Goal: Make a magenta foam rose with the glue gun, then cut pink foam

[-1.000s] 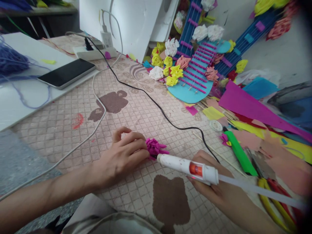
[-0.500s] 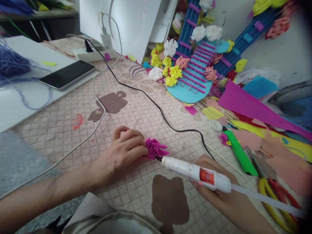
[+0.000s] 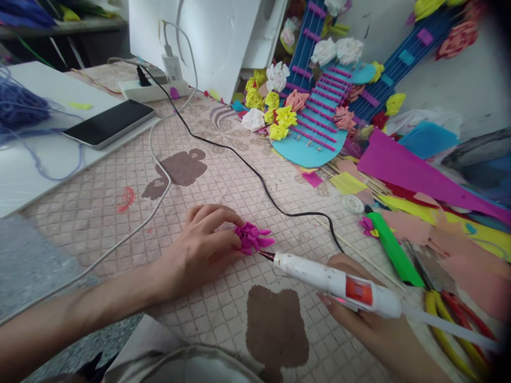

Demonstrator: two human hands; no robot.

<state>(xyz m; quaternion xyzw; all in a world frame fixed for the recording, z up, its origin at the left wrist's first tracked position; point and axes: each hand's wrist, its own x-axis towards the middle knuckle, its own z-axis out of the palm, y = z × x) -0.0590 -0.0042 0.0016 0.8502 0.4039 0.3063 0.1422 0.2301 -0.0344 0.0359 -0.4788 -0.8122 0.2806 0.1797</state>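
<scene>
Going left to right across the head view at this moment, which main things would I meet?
Blue-purple yarn → black-screened phone → left hand → magenta flower-like piece → white glue gun → yellow handles at the lower right.

There is one left hand (image 3: 205, 244), one right hand (image 3: 373, 332), one glue gun (image 3: 311, 272), one held magenta flower (image 3: 252, 238), one phone (image 3: 109, 122), one power strip (image 3: 155, 92), one blue yarn bundle (image 3: 22, 101) and two dark-blue stringed necks (image 3: 302, 56).
</scene>
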